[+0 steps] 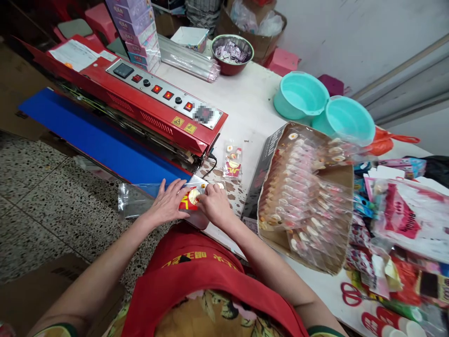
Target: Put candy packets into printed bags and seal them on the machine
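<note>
A long clear plastic bag [135, 201] lies across the table's front corner, by the end of the blue belt. Inside or under its film shows a red piece with a yellow mark [187, 200], a pale round part beside it. My left hand [168, 201] rests on the bag with its fingers stretched out, left of the red piece. Bent and pressed together, the fingers of my right hand [215, 203] touch the bag's right part; what they pinch is hidden. Just behind lies a filled clear packet [232, 161] with a similar red piece and small egg-like pieces.
A red sealing machine [157, 112] with a blue conveyor belt [105, 135] stands left. To the right, a cardboard box [342, 224] holds many filled packets. Beyond are turquoise basins [301, 96], a metal bowl [232, 54] of sachets and plastic film [189, 58]. Red scissors [351, 295] lie front right.
</note>
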Motion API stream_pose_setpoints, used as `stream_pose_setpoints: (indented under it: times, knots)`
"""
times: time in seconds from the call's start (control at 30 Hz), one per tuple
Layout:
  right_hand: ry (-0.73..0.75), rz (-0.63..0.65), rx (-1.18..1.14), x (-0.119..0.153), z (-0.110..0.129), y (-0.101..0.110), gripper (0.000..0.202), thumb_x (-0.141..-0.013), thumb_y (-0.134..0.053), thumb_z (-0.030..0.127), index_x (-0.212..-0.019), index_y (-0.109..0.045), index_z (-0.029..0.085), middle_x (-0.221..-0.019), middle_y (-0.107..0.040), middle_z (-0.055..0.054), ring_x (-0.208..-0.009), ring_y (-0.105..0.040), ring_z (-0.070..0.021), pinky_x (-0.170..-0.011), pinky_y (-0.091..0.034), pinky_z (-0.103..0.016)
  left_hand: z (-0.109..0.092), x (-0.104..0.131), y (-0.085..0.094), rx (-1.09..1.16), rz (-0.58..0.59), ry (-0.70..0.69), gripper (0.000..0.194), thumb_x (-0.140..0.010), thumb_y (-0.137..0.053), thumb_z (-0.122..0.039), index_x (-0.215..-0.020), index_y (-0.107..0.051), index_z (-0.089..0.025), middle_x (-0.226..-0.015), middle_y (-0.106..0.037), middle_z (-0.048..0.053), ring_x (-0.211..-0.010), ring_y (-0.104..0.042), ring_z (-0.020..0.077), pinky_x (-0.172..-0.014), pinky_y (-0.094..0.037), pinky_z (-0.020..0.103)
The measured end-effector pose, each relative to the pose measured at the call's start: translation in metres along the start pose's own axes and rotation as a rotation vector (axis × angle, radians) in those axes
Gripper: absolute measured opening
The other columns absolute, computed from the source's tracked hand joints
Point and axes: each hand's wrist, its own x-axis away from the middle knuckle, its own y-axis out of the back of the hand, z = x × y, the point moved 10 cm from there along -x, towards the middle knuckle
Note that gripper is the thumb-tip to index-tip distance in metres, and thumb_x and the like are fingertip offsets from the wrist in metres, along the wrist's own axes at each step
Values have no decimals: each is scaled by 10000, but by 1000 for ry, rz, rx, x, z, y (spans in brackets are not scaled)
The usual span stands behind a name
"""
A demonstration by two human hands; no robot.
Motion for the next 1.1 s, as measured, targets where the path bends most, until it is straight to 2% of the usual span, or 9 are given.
stream_pose_setpoints:
  times: [0.17,0.33,0.43,0.6,0.7,0.8,0.87,0.97,1.1]
  knots:
    - [-18,9,-38,-8,4,2,146,-837,-645,310,-847,-735,196,-968,-572,-124,-971,-467,-294,-766,-405,-384,0,1,-2,-3,-10,-13,823,-673,-748,-477,-1384,-412,-235,-1507,-351,151,-1410,-263,326,-1143,-5,611]
    - [-190,-23,-268,-5,-40,16,113,-757,-743,316,-761,-732,204,-891,-565,-81,-917,-500,-248,-749,-409,-328,1,1,-1,30,-17,-5,841,-673,-746,-488,-1400,-393,-255,-1504,-357,136,-1405,-271,330,-1143,-2,613]
    - [-274,-2,-309,-2,-65,18,160,-732,-766,354,-720,-728,199,-840,-560,-71,-881,-519,-237,-694,-385,-308,2,1,0,49,-18,0,839,-667,-748,-500,-1394,-405,-261,-1501,-362,132,-1400,-279,340,-1144,-8,615]
    - [-373,-6,-305,-6,-75,7,150,-710,-784,317,-745,-698,199,-872,-572,-65,-893,-529,-232,-655,-359,-288,0,0,1,28,-14,0,831,-671,-751,-494,-1390,-409,-255,-1501,-364,141,-1395,-289,341,-1140,-21,623]
    - [-378,-93,-307,-4,-71,8,169,-717,-776,307,-806,-671,208,-899,-574,-59,-901,-521,-234,-692,-378,-302,-2,2,3,23,-8,2,830,-673,-752,-511,-1387,-412,-260,-1491,-379,144,-1388,-301,347,-1133,-25,637]
    - [-387,-316,-339,14,-76,22,212,-772,-720,387,-876,-656,214,-977,-571,-75,-964,-503,-259,-818,-398,-367,-3,1,11,30,6,-1,864,-703,-703,-580,-1433,-357,-273,-1526,-314,149,-1409,-257,364,-1115,-26,663]
    - [-456,-468,-389,34,-86,24,342,-792,-684,450,-1028,-624,211,-1092,-552,-103,-1049,-484,-287,-899,-388,-422,-7,-4,18,28,28,-25,786,-774,-629,-586,-1451,-333,-318,-1555,-254,129,-1418,-235,363,-1110,-46,663]
    - [-523,-482,-583,49,-95,-2,581,-763,-694,483,-1231,-510,192,-1205,-520,-143,-1134,-476,-303,-949,-396,-454,-19,-18,24,23,92,-95,609,-848,-573,-504,-1415,-389,-378,-1525,-306,86,-1359,-333,334,-1112,-182,592]
    - [-537,-413,-807,48,-93,-36,711,-702,-750,417,-1299,-450,175,-1239,-530,-146,-1134,-508,-284,-944,-435,-424,-26,-35,23,-10,151,-55,568,-839,-589,-404,-1380,-436,-328,-1370,-462,96,-1179,-477,305,-978,-398,479]
